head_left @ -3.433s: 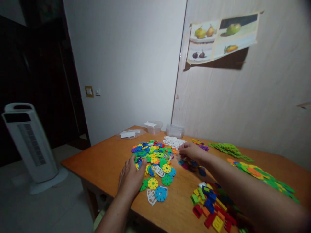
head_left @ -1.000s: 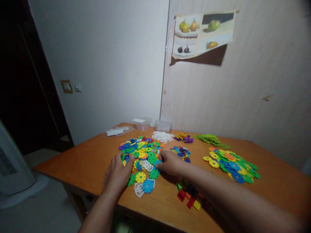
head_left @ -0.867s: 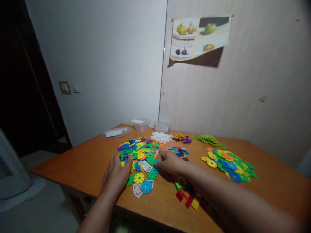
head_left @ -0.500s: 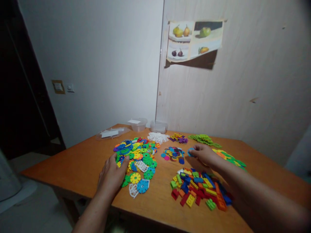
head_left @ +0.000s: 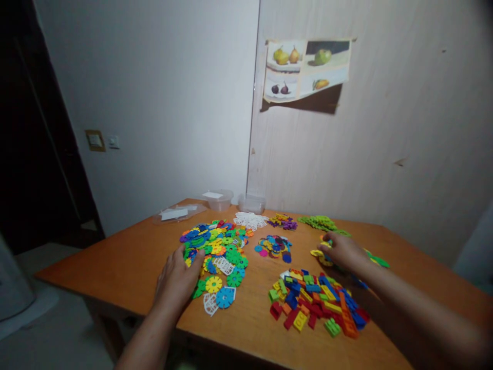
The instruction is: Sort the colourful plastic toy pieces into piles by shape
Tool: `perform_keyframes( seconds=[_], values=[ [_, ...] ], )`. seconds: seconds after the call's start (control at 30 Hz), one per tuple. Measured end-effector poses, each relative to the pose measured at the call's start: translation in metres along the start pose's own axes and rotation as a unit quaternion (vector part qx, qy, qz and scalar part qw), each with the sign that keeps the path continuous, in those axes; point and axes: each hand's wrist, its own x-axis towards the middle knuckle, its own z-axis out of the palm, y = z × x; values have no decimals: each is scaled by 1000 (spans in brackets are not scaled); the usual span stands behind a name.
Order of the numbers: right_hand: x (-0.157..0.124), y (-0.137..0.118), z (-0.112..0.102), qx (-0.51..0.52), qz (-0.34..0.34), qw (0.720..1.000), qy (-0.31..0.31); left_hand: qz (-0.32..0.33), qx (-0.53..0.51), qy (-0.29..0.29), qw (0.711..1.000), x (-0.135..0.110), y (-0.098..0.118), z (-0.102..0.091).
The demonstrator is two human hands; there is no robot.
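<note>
My left hand (head_left: 179, 272) rests at the left edge of a mixed pile of colourful notched plastic discs (head_left: 213, 239), thumb apart from the fingers. White lattice pieces (head_left: 224, 265) lie among the discs. My right hand (head_left: 342, 250) is at the right side, fingertips pinched together over yellow flat pieces (head_left: 321, 255); what is between them is hidden. More green flat pieces (head_left: 378, 259) show behind its wrist. Left of that hand lies a small pile of round coloured discs (head_left: 274, 247). Nearer me is a heap of toy building bricks (head_left: 308, 298).
White lattice pieces (head_left: 250, 220), a yellow-and-purple pile (head_left: 283, 221) and light green pieces (head_left: 318, 222) sit along the back of the wooden table (head_left: 127, 262). Two clear plastic tubs (head_left: 219, 200) and a clear lid with paper (head_left: 177, 213) stand at the back left, near the wall.
My right hand has moved right, from beside the round discs to the yellow and green pieces. The blue disc at its fingertips is no longer visible. My left hand has stayed put.
</note>
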Motion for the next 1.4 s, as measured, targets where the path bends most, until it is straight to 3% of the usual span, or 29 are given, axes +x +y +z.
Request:
perform_keyframes(
  seconds=[0.23,0.37,0.53,0.7,0.9,1.03,1.13,1.4],
  values=[
    [-31,-120,22,29,-166,979,-113,-22,-11,-19,1000,-5,8,-5],
    [-48,-179,41,41,-210,964,-158,-23,-8,-21,999,-6,10,-5],
    [-52,-215,59,29,-215,961,-173,-21,-4,-23,1000,-7,9,-5],
    [-49,-221,68,39,-209,963,-166,-16,-4,-22,1000,-8,10,-5],
    [-45,-215,75,119,-198,960,-158,-19,1,-18,1000,-8,10,-5],
    [-35,-191,69,177,-164,961,-133,-4,-8,-14,1000,-5,5,-3],
    [-21,-149,52,193,-119,968,-105,-6,-13,-12,1000,-3,2,-2],
    [12,7,9,129,50,990,-32,-13,-8,-10,1000,1,1,1]
  ],
)
